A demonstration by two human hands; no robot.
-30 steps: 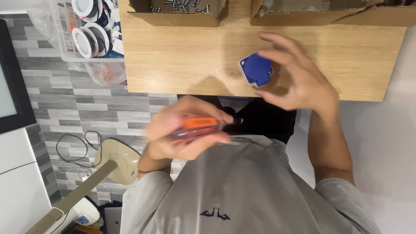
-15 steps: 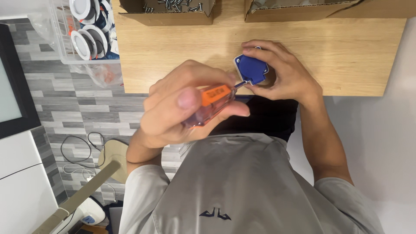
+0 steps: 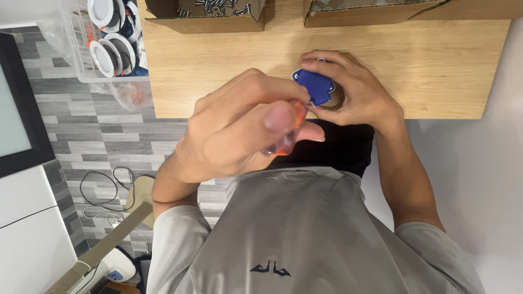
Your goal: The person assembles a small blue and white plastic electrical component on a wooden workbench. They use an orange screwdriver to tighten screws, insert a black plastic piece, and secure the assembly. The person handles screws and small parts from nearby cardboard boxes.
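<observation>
The small blue plastic part (image 3: pixel 315 87), squarish with rounded corners, sits at the near edge of the wooden table (image 3: pixel 436 71). The right hand (image 3: pixel 354 92) pinches it, fingers curled closed around its sides. Just beside the part, the left hand (image 3: pixel 239 130) is wrapped tight around a screwdriver's translucent orange handle (image 3: pixel 286 139).

Bright even indoor light, soft shadows; near hand (image 3: pixel 239 130) blurred.

Blue part (image 3: pixel 315 87), orange see-through screwdriver handle (image 3: pixel 286 139), pale wood table (image 3: pixel 436 71), grey shirt (image 3: pixel 305 234) (dark emblem), grey brick-pattern floor (image 3: pixel 87 130).
</observation>
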